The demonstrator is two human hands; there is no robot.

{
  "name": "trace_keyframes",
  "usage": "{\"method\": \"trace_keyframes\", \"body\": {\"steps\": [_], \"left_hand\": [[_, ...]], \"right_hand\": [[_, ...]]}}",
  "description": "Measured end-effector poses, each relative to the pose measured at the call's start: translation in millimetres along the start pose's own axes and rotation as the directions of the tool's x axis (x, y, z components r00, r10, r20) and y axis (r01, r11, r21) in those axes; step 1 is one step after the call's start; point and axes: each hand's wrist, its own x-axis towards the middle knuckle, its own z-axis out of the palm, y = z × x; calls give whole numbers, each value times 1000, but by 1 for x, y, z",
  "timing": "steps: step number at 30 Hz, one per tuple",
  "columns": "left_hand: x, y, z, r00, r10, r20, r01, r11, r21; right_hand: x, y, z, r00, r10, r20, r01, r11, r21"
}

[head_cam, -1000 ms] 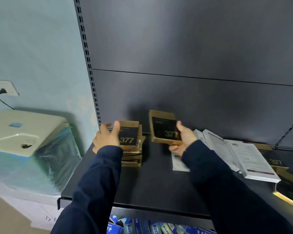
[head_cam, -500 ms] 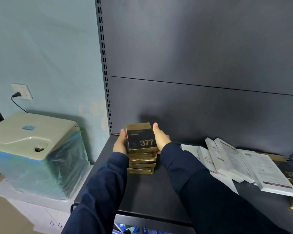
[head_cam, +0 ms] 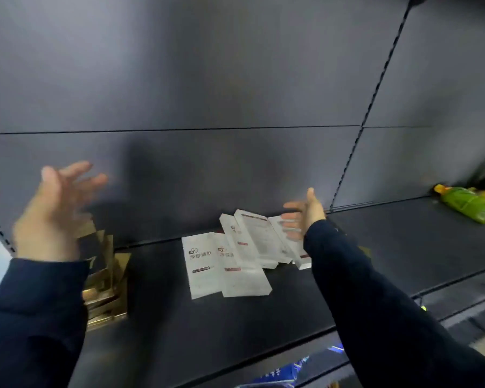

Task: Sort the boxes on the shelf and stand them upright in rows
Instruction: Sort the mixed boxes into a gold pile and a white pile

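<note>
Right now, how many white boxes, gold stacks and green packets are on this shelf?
White boxes: 5, lying flat and overlapping
Gold stack: 1, its boxes too blurred and hidden to count
Green packet: 1
Total: 7

One stack of gold boxes (head_cam: 107,278); about five white boxes (head_cam: 235,259); one green packet (head_cam: 471,204).
</note>
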Motion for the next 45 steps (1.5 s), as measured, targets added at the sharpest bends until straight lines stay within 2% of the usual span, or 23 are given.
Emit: {"method": "trace_keyframes", "body": {"steps": [1, 3, 6, 8, 10, 14, 17, 20, 22, 24, 27, 30, 32, 34, 37, 41, 43, 45], "left_hand": [[-15, 18, 34, 996, 72, 45, -69, 995, -69], [-27, 7, 82, 993, 21, 114, -16, 999, -48], [-42, -27, 151, 953, -204, 224, 214, 977, -23], [-51, -52, 188, 903, -309, 298, 324, 946, -4], [-53, -72, 221, 860, -386, 333, 399, 916, 30], [-49, -104, 283, 785, -519, 338, 537, 842, 48], [-36, -120, 325, 797, -539, 273, 552, 833, 36], [-18, -136, 361, 821, -535, 200, 539, 841, 42], [-14, -141, 382, 793, -583, 177, 588, 808, 32], [-13, -148, 396, 755, -645, 119, 646, 763, 34], [-14, -154, 406, 745, -663, 75, 663, 748, 29], [-12, -151, 409, 735, -676, 47, 677, 736, 8], [-10, -151, 410, 730, -683, 38, 683, 730, 6], [-10, -150, 414, 746, -665, 37, 665, 747, 16], [-9, -150, 419, 774, -633, 5, 632, 773, 56], [-12, -149, 427, 804, -590, 68, 589, 807, 43], [-13, -146, 429, 843, -534, 72, 525, 844, 107], [-12, -145, 426, 880, -476, -2, 464, 857, 225]], "right_hand": [[7, -1, -23, 998, -12, -60, 12, 1000, -3], [19, 3, -62, 981, -18, -194, 21, 1000, 12], [31, 14, -101, 939, 0, -344, -31, 996, -85], [43, 22, -120, 907, -13, -421, -106, 960, -258], [64, 27, -133, 909, -26, -415, -153, 907, -391], [106, 31, -143, 938, 45, -343, -225, 832, -507], [135, 29, -142, 957, -14, -291, -198, 702, -684], [151, 20, -139, 960, -15, -281, -217, 599, -771], [150, 9, -132, 973, 14, -229, -198, 552, -810], [160, 4, -133, 985, 38, -169, -162, 547, -821], [168, 4, -144, 986, 89, -138, -164, 592, -789], [169, -1, -153, 987, 119, -105, -159, 751, -641], [172, -8, -157, 988, 113, -107, -154, 802, -577], [173, -19, -162, 989, 64, -130, -123, 843, -523], [167, -36, -166, 989, 67, -130, -115, 908, -403], [151, -34, -156, 992, 126, 13, -120, 963, -240], [137, -30, -148, 985, 160, 64, -140, 961, -237], [120, -28, -143, 983, 166, 75, -148, 968, -201]]}}
